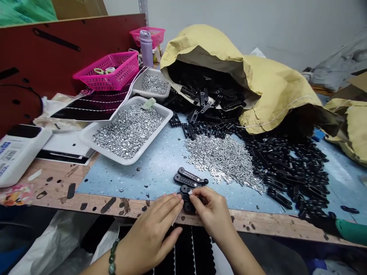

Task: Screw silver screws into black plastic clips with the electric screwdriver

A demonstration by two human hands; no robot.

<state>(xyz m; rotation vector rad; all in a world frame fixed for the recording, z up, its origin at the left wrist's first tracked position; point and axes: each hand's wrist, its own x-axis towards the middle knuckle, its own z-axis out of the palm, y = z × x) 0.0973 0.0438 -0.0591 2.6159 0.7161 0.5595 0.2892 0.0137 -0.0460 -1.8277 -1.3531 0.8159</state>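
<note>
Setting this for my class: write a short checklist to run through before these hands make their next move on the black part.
Left hand and right hand both on the black part: ok.
Right fingers pinching it: ok.
White strip beside the left hand identified: cannot tell.
Two black links lying apart from the hands: ok.
Loose pile sorted into screws and nuts: not ok, they are mixed.
Nut tray holding its nuts, away from the hands: ok.
</note>
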